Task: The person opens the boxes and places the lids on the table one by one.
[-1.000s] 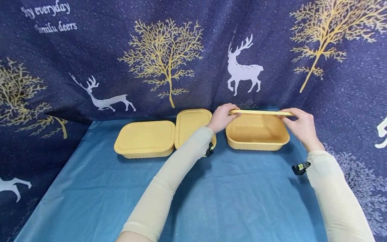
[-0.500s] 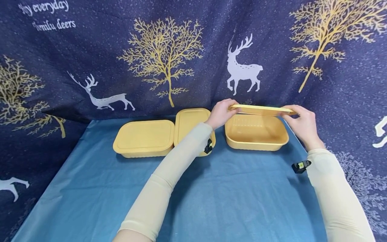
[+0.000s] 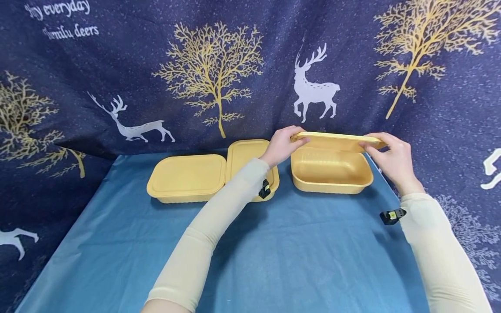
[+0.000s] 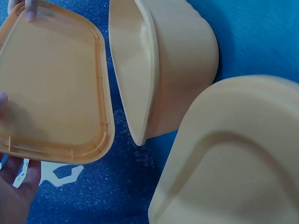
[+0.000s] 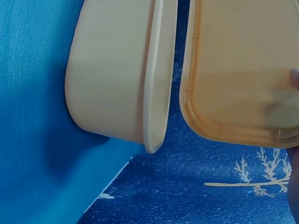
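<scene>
A yellow lid (image 3: 336, 141) is held up by its two short ends, tilted so that its ridged underside faces me. My left hand (image 3: 282, 144) pinches the left end, thumb under and fingers behind the edge. At the right end, my right hand (image 3: 394, 161) grips it the same way. Just below and in front stands an uncovered yellow food container (image 3: 332, 188) on the blue cloth; the inside that shows holds nothing. In both wrist views a gap separates the lid (image 4: 56, 84) from the container's rim (image 5: 152, 84).
Two lidded yellow containers stand to the left: one lies lengthwise (image 3: 188, 176), the other is turned crosswise (image 3: 244, 154), partly behind my left forearm. A dark blue curtain (image 3: 250, 100) with deer and trees hangs at the table's back. Blue cloth (image 3: 313, 252) covers the table.
The lid has risen a little above the container and tipped back, so more of its underside shows. Both hands have moved up slightly with it. The containers have stayed in place.
</scene>
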{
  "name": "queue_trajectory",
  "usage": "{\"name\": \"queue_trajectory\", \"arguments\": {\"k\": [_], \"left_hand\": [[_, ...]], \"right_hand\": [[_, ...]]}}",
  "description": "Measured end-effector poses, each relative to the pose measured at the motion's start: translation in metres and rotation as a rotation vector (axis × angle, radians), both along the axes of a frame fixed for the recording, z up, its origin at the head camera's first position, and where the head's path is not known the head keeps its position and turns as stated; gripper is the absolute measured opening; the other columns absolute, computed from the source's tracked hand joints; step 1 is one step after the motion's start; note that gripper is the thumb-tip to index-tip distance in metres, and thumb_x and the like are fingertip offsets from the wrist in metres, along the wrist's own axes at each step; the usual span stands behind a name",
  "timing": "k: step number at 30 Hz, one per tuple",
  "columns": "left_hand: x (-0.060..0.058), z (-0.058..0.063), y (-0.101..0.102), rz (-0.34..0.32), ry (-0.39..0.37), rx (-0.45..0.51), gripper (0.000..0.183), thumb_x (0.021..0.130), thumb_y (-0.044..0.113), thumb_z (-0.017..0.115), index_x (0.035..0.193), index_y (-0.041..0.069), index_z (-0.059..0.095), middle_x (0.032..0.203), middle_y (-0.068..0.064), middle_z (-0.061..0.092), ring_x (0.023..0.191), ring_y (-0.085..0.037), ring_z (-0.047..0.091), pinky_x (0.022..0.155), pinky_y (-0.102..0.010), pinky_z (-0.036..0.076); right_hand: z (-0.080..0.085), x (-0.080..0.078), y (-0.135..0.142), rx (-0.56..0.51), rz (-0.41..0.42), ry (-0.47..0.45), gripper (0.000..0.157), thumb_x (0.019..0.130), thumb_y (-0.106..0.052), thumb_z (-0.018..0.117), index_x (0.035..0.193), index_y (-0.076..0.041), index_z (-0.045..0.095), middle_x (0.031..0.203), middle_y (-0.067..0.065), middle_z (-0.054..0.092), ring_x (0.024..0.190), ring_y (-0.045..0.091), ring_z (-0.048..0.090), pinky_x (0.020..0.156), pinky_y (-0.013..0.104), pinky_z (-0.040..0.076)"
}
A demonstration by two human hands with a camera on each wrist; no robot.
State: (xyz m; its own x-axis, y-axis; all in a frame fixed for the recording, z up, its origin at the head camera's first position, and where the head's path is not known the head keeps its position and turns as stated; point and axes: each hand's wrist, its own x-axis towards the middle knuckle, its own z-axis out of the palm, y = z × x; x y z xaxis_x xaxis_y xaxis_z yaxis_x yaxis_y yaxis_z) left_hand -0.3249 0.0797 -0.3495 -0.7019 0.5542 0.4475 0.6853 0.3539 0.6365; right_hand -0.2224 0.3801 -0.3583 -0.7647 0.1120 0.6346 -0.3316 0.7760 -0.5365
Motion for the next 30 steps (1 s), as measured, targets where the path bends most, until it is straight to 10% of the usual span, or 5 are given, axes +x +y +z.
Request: {"name": "queue_trajectory", "arguments": {"k": [8,30], "left_hand": [[0.004,0.006,-0.006,-0.003,0.034,0.000,0.027,0.099,0.039,0.065,0.111,0.016,0.073,0.099,0.007,0.067,0.083,-0.008,0.056,0.076,-0.023,0.044],[0.045,0.022,-0.030,-0.071,0.076,-0.012,0.031,0.098,0.038,0.067,0.079,0.015,0.055,0.068,0.000,0.042,0.062,-0.012,0.039,0.061,-0.024,0.032]], "right_hand": [[0.009,0.006,-0.006,-0.027,0.021,0.080,0.026,0.086,-0.011,0.082,0.110,-0.006,0.075,0.097,-0.030,0.058,0.085,-0.004,0.054,0.075,0.010,0.037],[0.019,0.037,-0.013,-0.073,0.031,0.114,0.046,0.081,-0.010,0.085,0.125,-0.014,0.073,0.107,-0.032,0.059,0.088,-0.004,0.055,0.074,0.011,0.038]]}}
